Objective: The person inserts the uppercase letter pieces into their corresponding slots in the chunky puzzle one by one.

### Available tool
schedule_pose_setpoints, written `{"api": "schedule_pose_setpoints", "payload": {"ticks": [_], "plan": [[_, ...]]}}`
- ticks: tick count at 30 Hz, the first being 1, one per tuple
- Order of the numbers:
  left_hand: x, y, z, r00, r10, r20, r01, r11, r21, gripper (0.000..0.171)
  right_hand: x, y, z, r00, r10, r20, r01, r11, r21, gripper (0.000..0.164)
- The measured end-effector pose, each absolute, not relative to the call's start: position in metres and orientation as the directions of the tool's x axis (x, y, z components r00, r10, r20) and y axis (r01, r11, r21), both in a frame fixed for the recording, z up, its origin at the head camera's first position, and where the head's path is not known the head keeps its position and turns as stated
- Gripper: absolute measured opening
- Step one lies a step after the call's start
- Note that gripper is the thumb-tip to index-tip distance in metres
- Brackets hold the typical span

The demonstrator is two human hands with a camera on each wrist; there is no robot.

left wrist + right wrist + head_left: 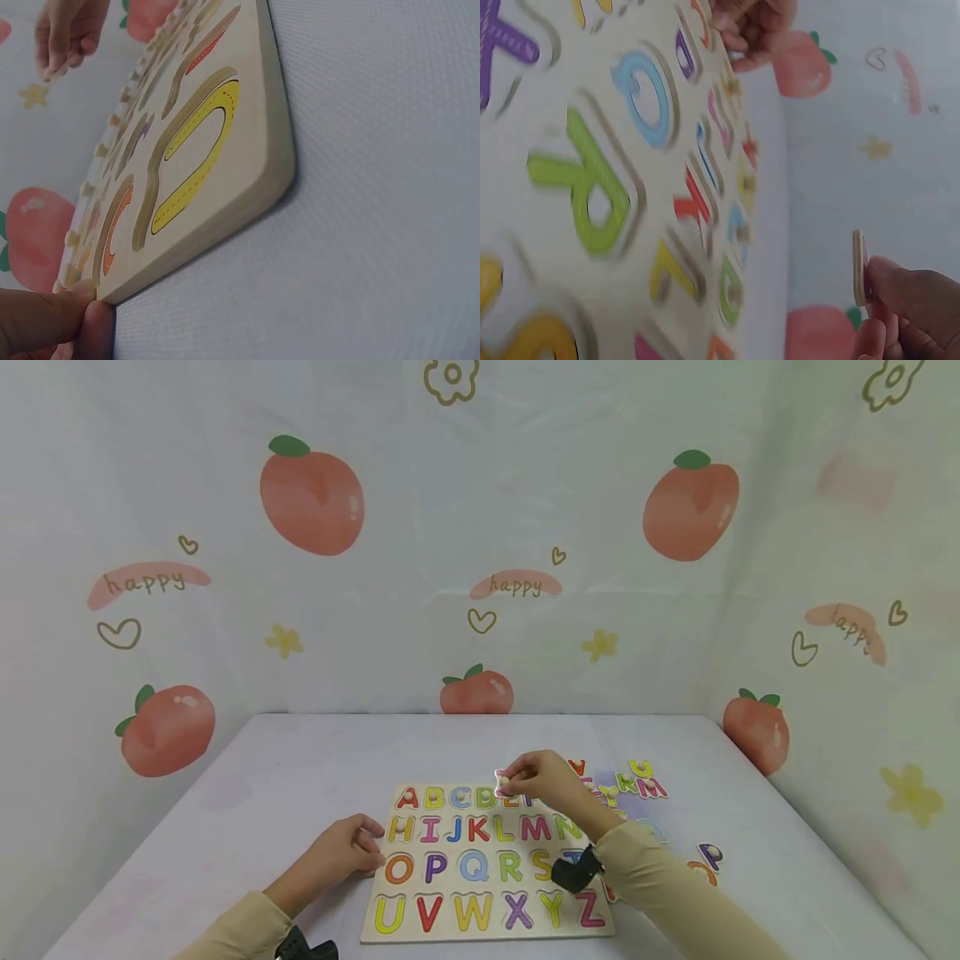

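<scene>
A wooden alphabet puzzle board [450, 897] lies on the table, its letter-shaped recesses printed A to Z in colours. Several letters along its far row carry wooden knobs. My left hand [345, 852] grips the board's left edge; in the left wrist view the thumb [45, 319] lies on top with a finger at the rim below. Above the far row, my right hand [551, 783] pinches a small pink letter piece [500, 783]. The right wrist view shows this piece [859, 266] edge-on between thumb and fingers, clear of the board. Its printed face is mostly hidden.
Loose letter pieces are scattered right of the board, among them a pink M [652, 787], a yellow U [641, 767] and a purple P [709, 857]. My right forearm [667, 885] crosses over the board's right side. A patterned cloth wall [390, 652] stands behind the table.
</scene>
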State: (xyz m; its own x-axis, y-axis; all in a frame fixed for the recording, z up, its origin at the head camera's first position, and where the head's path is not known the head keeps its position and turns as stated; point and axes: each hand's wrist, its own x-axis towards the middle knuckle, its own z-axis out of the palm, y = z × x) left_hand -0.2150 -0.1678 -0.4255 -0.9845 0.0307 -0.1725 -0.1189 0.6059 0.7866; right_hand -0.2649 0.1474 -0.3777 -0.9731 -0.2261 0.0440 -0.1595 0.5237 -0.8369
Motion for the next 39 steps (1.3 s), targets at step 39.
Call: {"api": "schedule_pose_setpoints", "payload": {"ticks": [39], "plan": [[-0.216,-0.168,-0.427,-0.987,0.025,-0.16,-0.115,0.586,0.802,0.037,-0.254,0.037,-0.408,-0.944,-0.323,-0.073,-0.169,0.659,-0.733,0.016]]}}
